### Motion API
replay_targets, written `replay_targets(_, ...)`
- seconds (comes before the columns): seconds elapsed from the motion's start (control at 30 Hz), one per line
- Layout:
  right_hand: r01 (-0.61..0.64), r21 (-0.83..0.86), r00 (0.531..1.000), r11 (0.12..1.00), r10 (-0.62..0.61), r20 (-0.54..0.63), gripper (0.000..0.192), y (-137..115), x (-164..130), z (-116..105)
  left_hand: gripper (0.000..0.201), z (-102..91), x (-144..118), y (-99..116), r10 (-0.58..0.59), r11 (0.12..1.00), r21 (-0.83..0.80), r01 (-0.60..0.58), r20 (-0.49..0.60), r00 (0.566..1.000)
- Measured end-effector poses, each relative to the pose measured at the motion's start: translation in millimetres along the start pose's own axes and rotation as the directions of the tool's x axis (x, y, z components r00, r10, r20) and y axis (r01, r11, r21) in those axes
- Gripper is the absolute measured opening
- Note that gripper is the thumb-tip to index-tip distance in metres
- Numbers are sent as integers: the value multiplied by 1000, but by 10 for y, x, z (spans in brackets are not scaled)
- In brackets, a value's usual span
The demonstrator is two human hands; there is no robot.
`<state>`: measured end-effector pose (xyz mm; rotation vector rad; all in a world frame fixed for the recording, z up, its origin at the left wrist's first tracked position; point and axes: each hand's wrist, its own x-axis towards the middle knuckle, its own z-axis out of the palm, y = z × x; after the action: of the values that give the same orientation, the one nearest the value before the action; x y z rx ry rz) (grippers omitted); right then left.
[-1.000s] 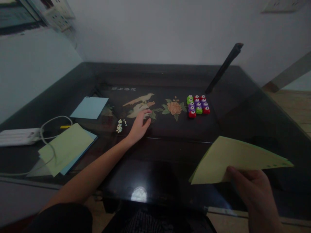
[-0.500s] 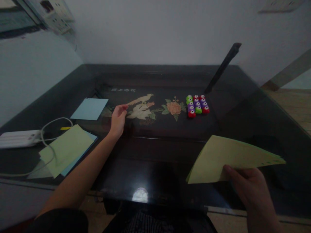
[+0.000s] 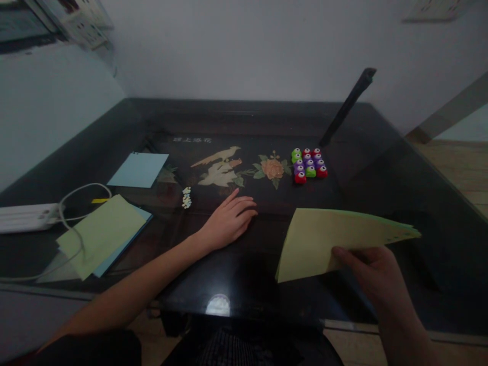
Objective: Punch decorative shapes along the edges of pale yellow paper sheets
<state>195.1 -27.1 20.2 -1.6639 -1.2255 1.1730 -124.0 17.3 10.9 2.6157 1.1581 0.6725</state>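
My right hand grips a thin stack of yellow-green paper sheets near the front right, thumb on top; small holes run along the stack's right edge. My left hand is palm down over the dark table, fingers stretched out to the right and holding nothing. Left of its fingers lies a little heap of small pale paper bits. Farther left are a light blue sheet with holes at its top corner and a fanned pile of yellow and blue sheets.
A white power bank or adapter with a grey cable sits at the left edge. Several red, green and purple eye-shaped toys form a block at right. Behind them a black stick leans up. The glossy table bears a bird-and-flower picture.
My left hand has moved right and toward me, its pinched fingers now spread, uncovering the pale bits. My right hand has shifted the paper stack left and slightly up.
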Motion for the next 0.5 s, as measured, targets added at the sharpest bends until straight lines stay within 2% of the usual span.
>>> replay_targets(0.07,18,-13,1000,1000,-18,0,25,-78,21,59,26,-43,28,127,-137,948,-295,122,-30,990)
replay_targets(0.13,60,-22,998,998,-60,14,26,-183,65,133,29,-69,98,293,-258,778,-598,194,-23,966)
replay_targets(0.17,93,-28,996,995,-93,9,27,-244,95,176,31,-66,146,372,-286,682,-708,185,-26,958)
replay_targets(0.23,173,-64,985,983,-175,-16,29,-365,161,277,33,-28,251,485,-343,556,-814,169,-40,938)
replay_targets(0.3,277,-84,958,957,-282,-56,29,-460,231,396,29,39,330,517,-416,539,-826,164,-92,905)
replay_targets(0.4,414,-77,908,907,-417,-35,26,-493,333,582,26,151,327,439,-498,609,-773,176,-201,843)
replay_targets(0.5,449,-24,893,893,-448,37,28,-391,424,730,30,258,205,315,-527,647,-735,204,-237,816)
